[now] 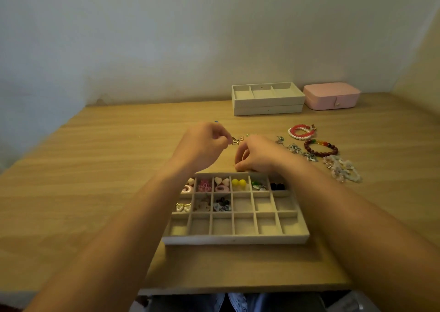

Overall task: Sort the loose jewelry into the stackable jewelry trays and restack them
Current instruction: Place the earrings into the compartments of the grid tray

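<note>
On a wooden table (pixel 95 180), twelve o'clock of the tray (pixel 235 239), left hand (pixel 202 142) pinched light, snag-prone gold earrings (pixel 237 141), likely best held by their hooks; right hand (pixel 256 155) curled, contents unclear.

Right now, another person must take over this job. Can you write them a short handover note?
Left hand and right hand: fingers curled in a pinch at the far edge of the grid tray; what they hold is too small to tell.
Done: nine compartments filled, far row and three in the middle row.
Left: small gold pieces, charm chain and beaded bracelets lie loose on the table; then restack with the two stacked trays at the back.
</note>
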Demonstrator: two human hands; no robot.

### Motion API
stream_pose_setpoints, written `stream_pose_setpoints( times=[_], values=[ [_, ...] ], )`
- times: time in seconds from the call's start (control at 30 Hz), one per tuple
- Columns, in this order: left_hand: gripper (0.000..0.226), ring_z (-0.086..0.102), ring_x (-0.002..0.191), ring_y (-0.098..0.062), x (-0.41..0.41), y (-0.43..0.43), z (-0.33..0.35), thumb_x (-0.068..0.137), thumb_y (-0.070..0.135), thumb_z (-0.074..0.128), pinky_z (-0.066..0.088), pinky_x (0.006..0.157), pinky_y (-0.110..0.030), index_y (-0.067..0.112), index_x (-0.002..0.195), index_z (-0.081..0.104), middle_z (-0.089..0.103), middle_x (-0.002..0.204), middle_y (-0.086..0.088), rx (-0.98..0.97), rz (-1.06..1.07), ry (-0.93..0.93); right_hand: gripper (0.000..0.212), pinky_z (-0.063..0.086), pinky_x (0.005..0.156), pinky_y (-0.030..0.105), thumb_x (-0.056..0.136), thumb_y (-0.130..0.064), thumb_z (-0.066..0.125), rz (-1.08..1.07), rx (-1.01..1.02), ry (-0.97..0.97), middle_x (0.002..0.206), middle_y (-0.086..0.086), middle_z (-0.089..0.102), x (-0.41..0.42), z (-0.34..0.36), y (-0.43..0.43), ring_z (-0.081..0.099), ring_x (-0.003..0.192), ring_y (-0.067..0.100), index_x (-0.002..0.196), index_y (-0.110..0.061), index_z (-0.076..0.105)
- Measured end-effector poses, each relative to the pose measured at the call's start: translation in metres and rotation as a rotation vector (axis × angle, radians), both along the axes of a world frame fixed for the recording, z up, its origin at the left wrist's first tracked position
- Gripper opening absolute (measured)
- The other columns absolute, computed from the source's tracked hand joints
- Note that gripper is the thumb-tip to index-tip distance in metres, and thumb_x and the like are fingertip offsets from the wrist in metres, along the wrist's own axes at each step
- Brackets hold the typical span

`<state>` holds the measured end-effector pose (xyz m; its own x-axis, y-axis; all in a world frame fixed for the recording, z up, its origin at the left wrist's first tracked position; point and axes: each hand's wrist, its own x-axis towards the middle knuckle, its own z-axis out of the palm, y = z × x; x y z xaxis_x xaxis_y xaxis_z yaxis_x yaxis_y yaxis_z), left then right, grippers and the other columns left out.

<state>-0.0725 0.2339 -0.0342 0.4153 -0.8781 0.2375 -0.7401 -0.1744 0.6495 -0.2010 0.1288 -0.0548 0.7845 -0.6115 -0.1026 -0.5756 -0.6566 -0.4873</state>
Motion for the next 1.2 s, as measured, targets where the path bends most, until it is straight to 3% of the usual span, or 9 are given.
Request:
stream_pose_setpoints(
  times=[0.1, 0.2, 0.3, 0.4, 0.53, 0.73, 0.87, 1.03, 1.2],
  values=[
    [0.024, 0.063, 0.087, -0.005, 0.001, -0.010, -0.002, 0.089, 0.014, 0.058, 0.051, 0.079, -0.028, 0.029, 0.081, 0.075, 0.071, 0.082, 0.013, -0.030, -0.041, 0.065, 0.006, 0.056, 0.077, 0.025, 0.089, -0.022, 0.077, -0.003, -0.007, -0.065, 0.093, -0.008, 0.072, -0.001, -0.004, -0.007, 0.066, 0.090, 0.008, 0.095, -0.022, 0.077],
    [0.019, 0.065, 0.086, -0.007, 0.005, -0.013, -0.008, 0.089, 0.012, 0.063, 0.056, 0.083, -0.034, 0.025, 0.089, 0.076, 0.073, 0.086, 0.010, -0.054, -0.069, 0.067, 0.004, 0.055, 0.070, 0.026, 0.092, -0.021, 0.073, -0.029, 0.154, -0.272, 0.089, -0.003, 0.073, -0.010, -0.002, -0.011, 0.071, 0.079, 0.010, 0.096, -0.021, 0.073],
    [0.019, 0.067, 0.089, -0.008, 0.009, -0.008, -0.010, 0.091, 0.013, 0.068, 0.057, 0.080, -0.029, 0.023, 0.105, 0.074, 0.072, 0.097, 0.009, -0.066, -0.114, 0.072, 0.010, 0.057, 0.075, 0.032, 0.092, -0.017, 0.072, -0.048, 0.374, -0.524, 0.087, 0.006, 0.076, -0.024, 0.002, -0.014, 0.073, 0.079, 0.018, 0.099, -0.010, 0.073],
    [0.024, 0.070, 0.093, -0.010, 0.010, 0.000, -0.008, 0.090, 0.009, 0.071, 0.059, 0.080, -0.026, 0.017, 0.113, 0.070, 0.073, 0.102, 0.005, -0.076, -0.227, 0.212, 0.007, 0.055, 0.084, 0.041, 0.092, -0.009, 0.069, -0.038, 0.693, -0.712, 0.087, 0.013, 0.073, -0.031, 0.003, -0.013, 0.071, 0.079, 0.024, 0.098, -0.006, 0.070],
    [0.022, 0.074, 0.087, -0.016, 0.005, 0.010, -0.010, 0.089, 0.007, 0.072, 0.061, 0.076, -0.031, 0.013, 0.109, 0.069, 0.077, 0.093, -0.003, -0.177, -0.301, 0.418, 0.010, 0.057, 0.081, 0.037, 0.087, -0.005, 0.066, 0.059, 0.900, -0.790, 0.083, 0.013, 0.072, -0.032, 0.004, -0.006, 0.070, 0.076, 0.023, 0.096, -0.004, 0.066],
    [0.023, 0.073, 0.086, -0.023, 0.007, 0.020, -0.011, 0.085, 0.017, 0.071, 0.061, 0.074, -0.034, 0.015, 0.107, 0.071, 0.076, 0.091, -0.008, -0.288, -0.318, 0.472, 0.016, 0.061, 0.075, 0.031, 0.086, -0.005, 0.064, 0.168, 1.043, -0.805, 0.087, 0.014, 0.072, -0.033, 0.005, 0.000, 0.070, 0.077, 0.022, 0.102, -0.005, 0.067],
    [0.022, 0.069, 0.076, -0.022, 0.001, 0.022, -0.011, 0.079, 0.021, 0.074, 0.060, 0.070, -0.034, 0.006, 0.094, 0.070, 0.074, 0.085, -0.014, -0.295, -0.346, 0.507, 0.018, 0.061, 0.072, 0.031, 0.085, -0.008, 0.065, 0.136, 0.996, -0.800, 0.085, 0.012, 0.072, -0.034, 0.003, 0.002, 0.070, 0.074, 0.021, 0.102, -0.007, 0.071],
    [0.023, 0.071, 0.076, -0.021, 0.001, 0.022, -0.011, 0.078, 0.017, 0.073, 0.059, 0.070, -0.028, 0.004, 0.097, 0.071, 0.075, 0.084, -0.012, -0.259, -0.368, 0.597, 0.023, 0.060, 0.075, 0.033, 0.083, -0.015, 0.069, 0.084, 0.851, -0.764, 0.085, 0.010, 0.073, -0.038, 0.001, -0.002, 0.070, 0.077, 0.023, 0.105, -0.007, 0.071],
    [0.026, 0.074, 0.080, -0.024, 0.004, 0.022, -0.014, 0.076, 0.016, 0.075, 0.060, 0.072, -0.028, 0.005, 0.098, 0.069, 0.076, 0.087, -0.014, -0.228, -0.334, 0.616, 0.013, 0.061, 0.077, 0.039, 0.093, -0.013, 0.070, 0.079, 0.465, -0.683, 0.089, 0.007, 0.075, -0.036, -0.003, -0.001, 0.071, 0.082, 0.024, 0.105, -0.011, 0.074]
  ],
)
